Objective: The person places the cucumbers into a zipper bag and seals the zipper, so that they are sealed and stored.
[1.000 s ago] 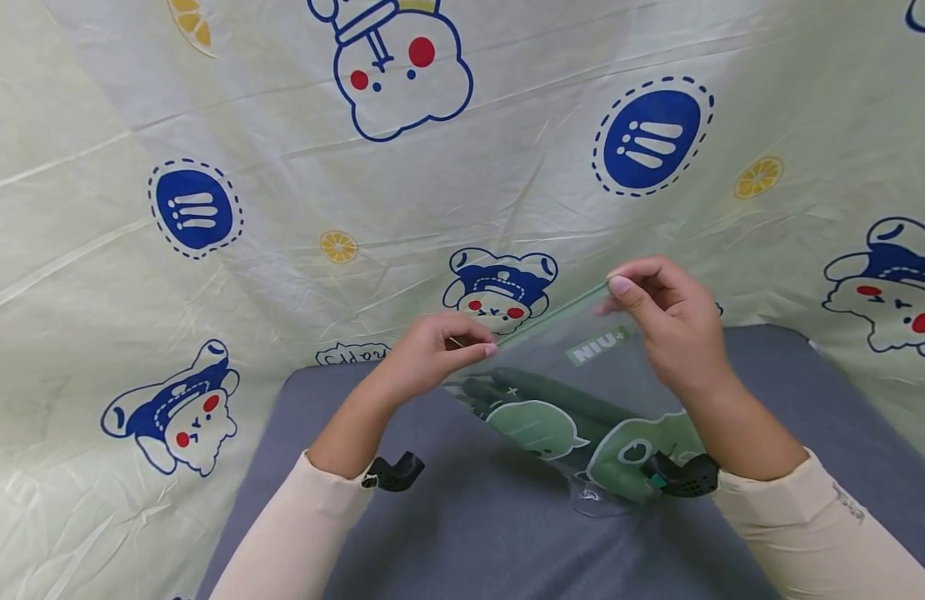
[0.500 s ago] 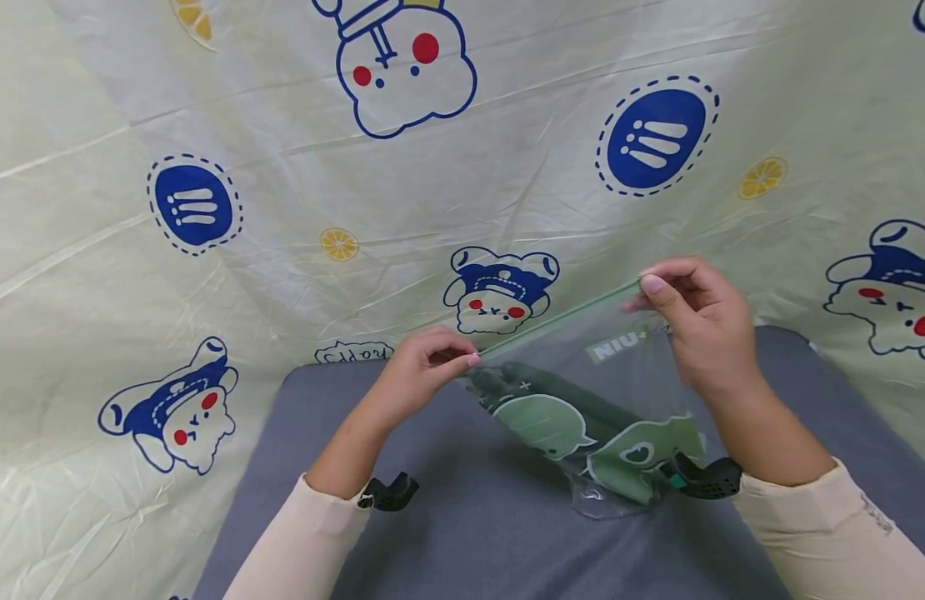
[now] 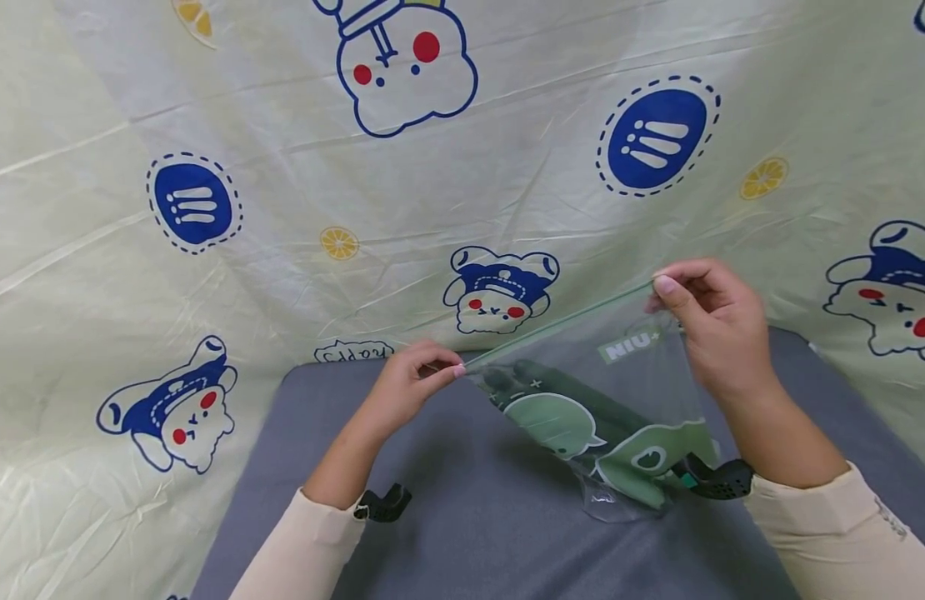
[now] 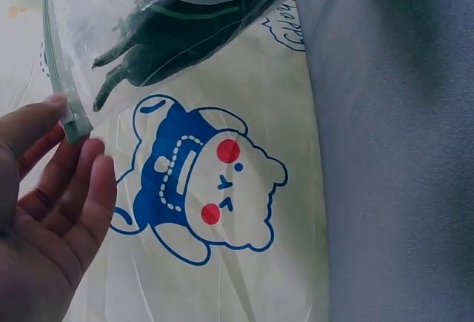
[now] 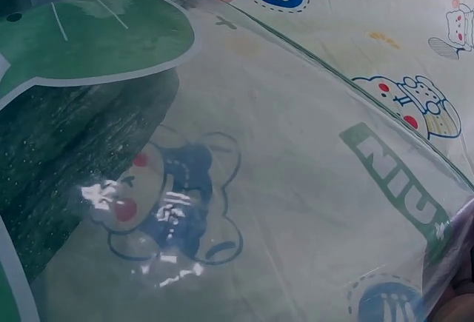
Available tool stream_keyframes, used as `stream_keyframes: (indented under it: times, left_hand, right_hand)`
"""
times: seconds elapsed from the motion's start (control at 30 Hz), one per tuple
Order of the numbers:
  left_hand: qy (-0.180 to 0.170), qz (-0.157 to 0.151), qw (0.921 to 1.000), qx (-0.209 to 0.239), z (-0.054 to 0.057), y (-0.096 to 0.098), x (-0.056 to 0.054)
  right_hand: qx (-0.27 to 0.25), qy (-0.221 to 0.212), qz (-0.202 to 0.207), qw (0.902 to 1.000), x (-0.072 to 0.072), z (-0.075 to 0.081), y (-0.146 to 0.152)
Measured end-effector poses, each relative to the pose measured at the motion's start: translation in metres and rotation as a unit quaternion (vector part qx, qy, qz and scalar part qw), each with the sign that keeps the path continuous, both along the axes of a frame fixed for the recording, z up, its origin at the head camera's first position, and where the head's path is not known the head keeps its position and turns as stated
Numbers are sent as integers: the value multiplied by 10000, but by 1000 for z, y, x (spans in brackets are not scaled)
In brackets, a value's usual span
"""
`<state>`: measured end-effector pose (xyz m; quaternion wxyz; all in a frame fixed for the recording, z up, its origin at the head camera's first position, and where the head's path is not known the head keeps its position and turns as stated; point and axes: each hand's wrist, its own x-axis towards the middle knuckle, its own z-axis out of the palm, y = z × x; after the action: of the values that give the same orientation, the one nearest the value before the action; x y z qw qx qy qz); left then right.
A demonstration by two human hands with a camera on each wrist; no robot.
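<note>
A clear zip bag [image 3: 627, 392] with a green top strip and "NIU" label hangs tilted between both hands. Through its plastic show a dark, bumpy cucumber [image 5: 96, 152] and long green peppers [image 4: 141, 63] with curved stems. My left hand [image 3: 413, 379] pinches the left end of the strip between thumb and forefinger, at the bag's corner. Higher up, my right hand [image 3: 725, 325] pinches the strip's other end between thumb and fingers. The strip runs taut between them as a single line. Printed green shapes hide part of the contents.
Below the bag lies a grey-covered table [image 3: 477, 542]. A pale cartoon-print sheet [image 3: 282, 125] hangs behind it and along the sides. Black wrist mounts sit on the left wrist [image 3: 383, 502] and right wrist [image 3: 713, 479].
My left hand has slid left and down along the strip to the bag's corner. The right hand and the bag have shifted right, and the strip between the hands shows longer.
</note>
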<state>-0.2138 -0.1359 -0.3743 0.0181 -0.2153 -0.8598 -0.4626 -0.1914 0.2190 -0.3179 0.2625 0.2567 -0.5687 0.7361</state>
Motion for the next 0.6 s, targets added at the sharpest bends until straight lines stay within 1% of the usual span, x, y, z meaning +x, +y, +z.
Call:
stream_keyframes:
  times: [0.13, 0.3, 0.33, 0.4, 0.5, 0.6]
  left_hand:
    - [-46, 19, 10000, -39, -4, 0, 4]
    - [-191, -18, 9998, 98, -3, 4, 7]
    - [-189, -19, 9998, 93, -2, 5, 7]
    - [-149, -32, 9999, 38, -1, 7, 7]
    - [87, -82, 9998, -177, 6, 9, 7]
    - [291, -66, 9989, -367, 20, 11, 4]
  right_hand:
    - [83, -22, -84, 9999, 1, -1, -2]
    - [169, -71, -106, 9998, 1, -1, -3]
    - [217, -109, -146, 9996, 0, 0, -3]
    - [384, -272, -391, 9981, -1, 1, -2]
    - [541, -528, -723, 9945, -6, 3, 0]
    - [527, -696, -906, 9921, -16, 7, 4]
